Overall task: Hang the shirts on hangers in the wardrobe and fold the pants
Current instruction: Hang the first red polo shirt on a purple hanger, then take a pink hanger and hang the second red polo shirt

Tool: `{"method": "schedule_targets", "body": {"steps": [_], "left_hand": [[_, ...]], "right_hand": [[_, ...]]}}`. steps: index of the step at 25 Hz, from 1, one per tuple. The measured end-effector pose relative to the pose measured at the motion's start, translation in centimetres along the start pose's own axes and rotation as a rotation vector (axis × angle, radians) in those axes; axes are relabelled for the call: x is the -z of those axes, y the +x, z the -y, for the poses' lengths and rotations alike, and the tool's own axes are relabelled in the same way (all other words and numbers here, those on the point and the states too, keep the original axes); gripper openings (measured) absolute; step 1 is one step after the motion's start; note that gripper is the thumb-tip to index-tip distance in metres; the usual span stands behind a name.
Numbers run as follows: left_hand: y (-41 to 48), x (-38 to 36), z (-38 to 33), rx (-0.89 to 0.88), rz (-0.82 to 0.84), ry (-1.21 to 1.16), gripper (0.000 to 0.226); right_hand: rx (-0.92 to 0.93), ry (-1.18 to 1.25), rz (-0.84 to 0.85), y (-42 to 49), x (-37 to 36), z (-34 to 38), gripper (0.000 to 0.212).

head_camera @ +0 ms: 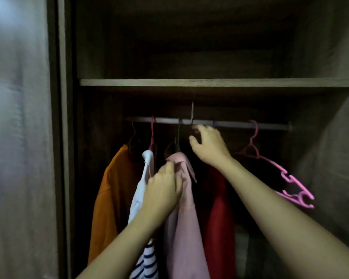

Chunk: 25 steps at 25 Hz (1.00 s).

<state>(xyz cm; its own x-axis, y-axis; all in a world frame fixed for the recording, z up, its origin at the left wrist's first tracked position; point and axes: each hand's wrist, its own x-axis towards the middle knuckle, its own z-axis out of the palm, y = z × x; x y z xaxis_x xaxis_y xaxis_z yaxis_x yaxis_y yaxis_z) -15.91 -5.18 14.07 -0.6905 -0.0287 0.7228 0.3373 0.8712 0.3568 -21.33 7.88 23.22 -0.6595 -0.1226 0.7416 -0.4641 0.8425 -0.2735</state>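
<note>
The left hand (163,190) is closed on the shoulder of a pink shirt (184,214), pinching the cloth just below its collar. The right hand (209,147) reaches higher, fingers spread and loosely curled, empty, its blurred fingertips just below the wardrobe rail (230,124) and beside the metal bracket (192,113) that ties the rail to the shelf (210,82) above.

The pink shirt hangs from a dark green hanger (178,135) hooked over the rail, near its middle. To its left hangs a white shirt (144,182) on a dark pink hanger (152,131); a navy-and-white striped garment (147,260) shows lower down, though whether it is part of the same piece cannot be told. Farther left, an orange shirt (113,198) hangs from a dark hanger (133,137). To the right of the pink shirt, partly behind the right forearm, a red garment (218,218) hangs in shadow; its hanger is hard to make out. At the right end of the rail hangs an empty bright pink hanger (280,172), tilted towards the camera.

The wardrobe interior is dim, and a pale curtain (18,137) fills the left edge of the view.
</note>
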Motion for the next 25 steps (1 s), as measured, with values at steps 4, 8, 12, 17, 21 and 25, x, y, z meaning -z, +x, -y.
{"method": "schedule_targets", "body": {"steps": [4, 8, 12, 17, 21, 25], "left_hand": [[-2.3, 5.3, 5.0, 0.038, -0.187, 0.026, 0.029], [-6.1, 11.2, 11.9, 0.196, -0.289, 0.128, 0.027], [-12.4, 17.7, 20.9, 0.429, -0.304, 0.337, 0.029], [-21.8, 23.0, 31.5, 0.685, -0.145, 0.510, 0.030], [-30.0, 25.0, 39.6, 0.796, 0.051, 0.628, 0.026], [-38.2, 24.3, 45.5, 0.714, 0.310, 0.759, 0.027]], "right_hand": [[0.244, 0.295, 0.052, -2.7, -2.3, 8.1, 0.027], [0.188, 0.602, 0.280, -6.3, -9.1, 16.9, 0.019], [0.175, 0.708, 0.518, -11.2, -17.3, 25.7, 0.018], [0.213, 0.700, 0.760, -17.8, -26.8, 33.0, 0.016], [0.214, 0.618, 0.918, -23.9, -34.5, 36.7, 0.021], [0.235, 0.493, 0.956, -27.2, -40.5, 38.3, 0.037]]}}
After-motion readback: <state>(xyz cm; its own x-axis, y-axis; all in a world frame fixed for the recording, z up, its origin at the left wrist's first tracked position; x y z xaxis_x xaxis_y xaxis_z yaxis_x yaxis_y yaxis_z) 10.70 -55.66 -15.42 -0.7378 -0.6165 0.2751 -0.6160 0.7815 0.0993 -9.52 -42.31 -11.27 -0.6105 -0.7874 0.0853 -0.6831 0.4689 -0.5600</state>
